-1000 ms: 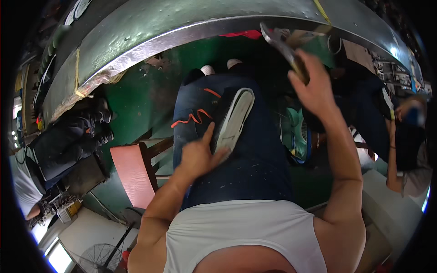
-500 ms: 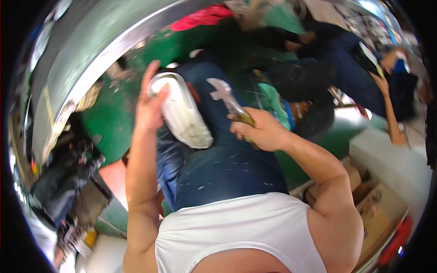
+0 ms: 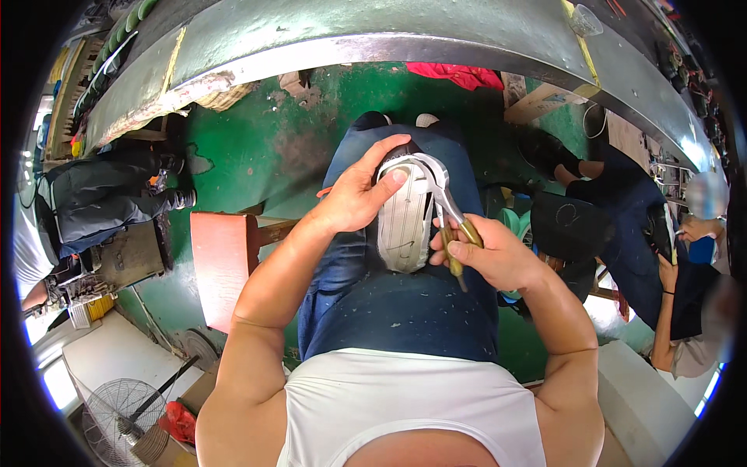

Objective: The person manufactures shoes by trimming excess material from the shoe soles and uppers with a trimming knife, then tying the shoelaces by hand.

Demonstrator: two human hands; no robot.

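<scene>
Scuffed green floor [image 3: 257, 148] runs under a curved grey metal counter [image 3: 350, 35]. On the denim lap, a pale shoe [image 3: 405, 222] lies sole-up; the left hand [image 3: 354, 198] clasps its toe, the right hand [image 3: 490, 253] squeezes steel pincers [image 3: 443, 198] biting its edge.

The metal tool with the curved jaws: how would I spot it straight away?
Start at the person's lap in dark blue trousers, where a pale shoe lies sole up. The pliers are in the right hand, jaws hooked over the shoe's toe: the only shiny metal thing there, with brass-coloured handles.
</scene>
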